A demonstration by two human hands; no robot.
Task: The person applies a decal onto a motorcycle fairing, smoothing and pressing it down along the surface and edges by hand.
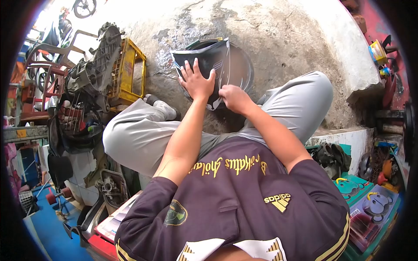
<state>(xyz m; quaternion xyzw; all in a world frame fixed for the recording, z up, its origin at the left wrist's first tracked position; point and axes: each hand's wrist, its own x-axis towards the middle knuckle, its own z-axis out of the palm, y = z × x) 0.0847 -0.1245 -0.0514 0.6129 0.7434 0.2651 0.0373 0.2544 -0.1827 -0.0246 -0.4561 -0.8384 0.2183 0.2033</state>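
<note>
1. Down on the concrete floor [287, 39], right in front of the seated person, here's the centre of the action: a black panel [220, 58] with pale edges, sitting at a tilt between the knees.
2. Behind and to the right of it, a round basin [251, 71] shows its dark rim; the panel overlaps it, though I can't tell whether the two touch.
3. Look at the left hand [198, 83]! Palm down on the panel's dark face, fingers fanned wide and released, thumb angled out to the right, nothing clasped.
4. Over to the right hand [235, 99], and it's a tighter picture: fingers curled in at the panel's lower right edge, just beside the left hand. Are they grasping that edge or something thin? I cannot tell from here.
5. Both forearms reach forward between grey trousers [291, 102], knees bent out to either side, below a dark shirt [235, 209] with yellow lettering.
6. Off to the left, a yellow crate [126, 65] stands near the foot, with a grey metal casing [93, 65] up against it.
7. And out on the far right, a yellow tub [378, 53] sits near the red wall [376, 17], well apart from both hands.
</note>
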